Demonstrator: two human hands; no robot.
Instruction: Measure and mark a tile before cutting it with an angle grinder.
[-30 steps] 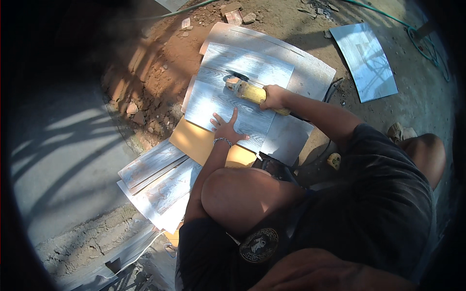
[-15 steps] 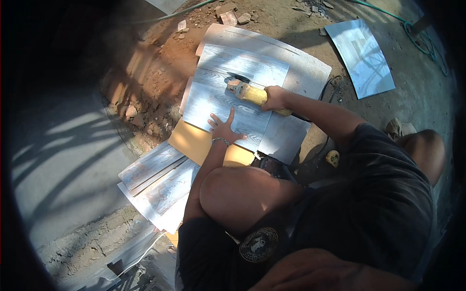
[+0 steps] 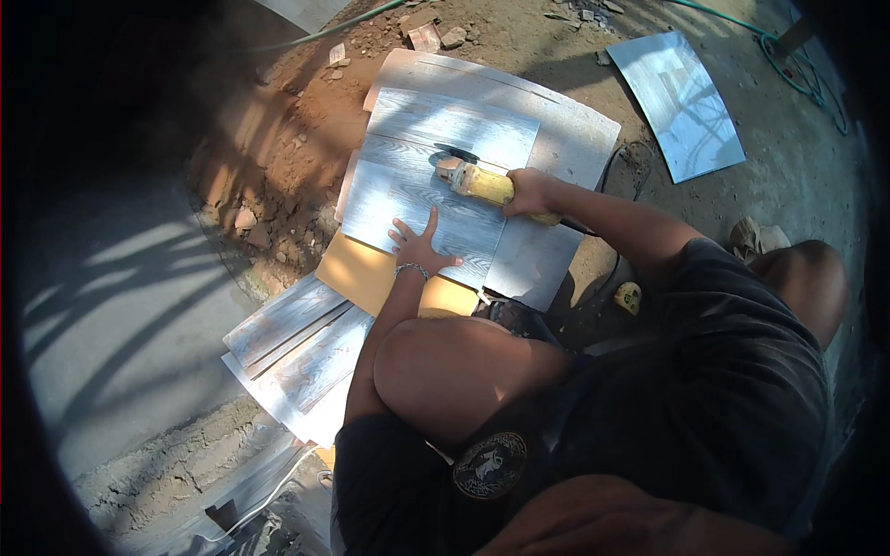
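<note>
A grey wood-grain tile (image 3: pixel 389 199) lies on top of larger boards or tiles (image 3: pixel 575 130). My right hand (image 3: pixel 531 193) is closed round the body of a yellow angle grinder (image 3: pixel 484 184). The grinder's dark disc (image 3: pixel 455 152) stands on edge at the tile's surface, near its middle; whether it touches cannot be made out. My left hand (image 3: pixel 422 250) lies flat with fingers spread on the tile's near edge, and a bracelet is on that wrist. Beneath this edge an orange-yellow sheet (image 3: pixel 357 274) sticks out.
More wood-grain tile pieces (image 3: pixel 287 320) are stacked at the lower left. Another tile (image 3: pixel 677 107) lies on the ground at the upper right, near a green hose (image 3: pixel 805 82). Rubble (image 3: pixel 425 35) lies beyond the boards. A dark cord (image 3: pixel 607 176) curves beside my right forearm.
The whole view has shifted slightly, so most things sit a little further left. Both hands keep their places on the grinder and the tile.
</note>
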